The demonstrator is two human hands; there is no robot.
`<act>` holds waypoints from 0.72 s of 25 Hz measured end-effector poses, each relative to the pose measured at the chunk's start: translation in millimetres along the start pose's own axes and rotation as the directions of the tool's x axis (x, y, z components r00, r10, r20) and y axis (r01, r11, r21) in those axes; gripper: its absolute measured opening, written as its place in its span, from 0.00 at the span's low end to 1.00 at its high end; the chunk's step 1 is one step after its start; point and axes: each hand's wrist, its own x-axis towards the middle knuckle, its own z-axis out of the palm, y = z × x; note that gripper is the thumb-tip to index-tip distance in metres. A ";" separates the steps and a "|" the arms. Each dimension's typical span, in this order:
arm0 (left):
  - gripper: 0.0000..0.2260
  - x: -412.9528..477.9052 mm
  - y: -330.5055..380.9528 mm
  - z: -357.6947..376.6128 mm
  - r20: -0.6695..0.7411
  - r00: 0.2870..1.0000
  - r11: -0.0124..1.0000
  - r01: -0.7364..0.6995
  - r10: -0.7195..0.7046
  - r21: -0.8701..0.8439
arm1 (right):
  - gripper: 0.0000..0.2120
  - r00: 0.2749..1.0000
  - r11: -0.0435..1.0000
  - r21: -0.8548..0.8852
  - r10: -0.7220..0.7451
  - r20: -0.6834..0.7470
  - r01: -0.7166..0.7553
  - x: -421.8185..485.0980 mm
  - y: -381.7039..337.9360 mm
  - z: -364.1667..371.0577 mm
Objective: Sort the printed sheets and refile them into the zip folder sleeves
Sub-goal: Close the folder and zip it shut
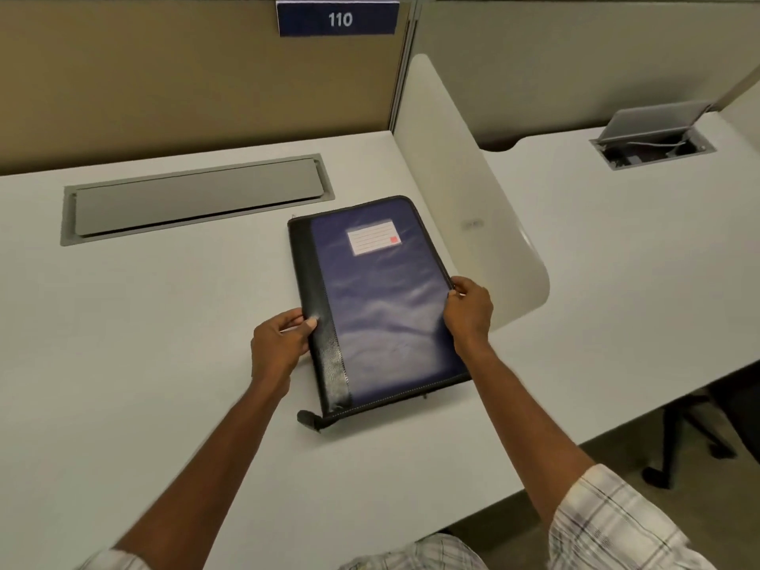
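Closed blue-and-black zip folder (376, 306) flat on white desk (144, 343), left hand (279, 343) gripping its spine edge, right hand (469, 308) pinching the zip side (pull hidden).

A zip folder (382, 306) with a glossy blue plastic cover, a grained black leather-look spine (325, 322) and a paper label (373, 237) lies on a smooth matt white counter (144, 343) fitted with a dull grey metal hatch (197, 197), backed by a tan cloth partition (144, 76).

A closed blue zip folder with black leather spine (378, 306) lies on the white worktop (144, 343). The left hand (279, 343) grips its spine edge; the right hand (469, 310) pinches its right edge.
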 end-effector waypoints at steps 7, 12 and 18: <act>0.16 18.5 0.2 32.4 -0.075 0.997 1.000 -0.015 0.015 0.004 | 0.18 0.975 0.953 -0.226 -0.217 -0.041 0.202 29.4 12.5 23.2; 0.16 23.1 -0.2 44.8 -0.098 0.994 0.998 -0.055 0.055 -0.001 | 0.22 0.966 0.889 -0.383 -0.258 0.030 0.249 23.2 32.4 40.1; 0.20 19.5 -5.9 64.2 -0.088 0.959 0.911 -0.222 0.268 0.348 | 0.27 0.921 0.754 -0.541 -0.371 0.117 0.372 -0.3 52.7 69.2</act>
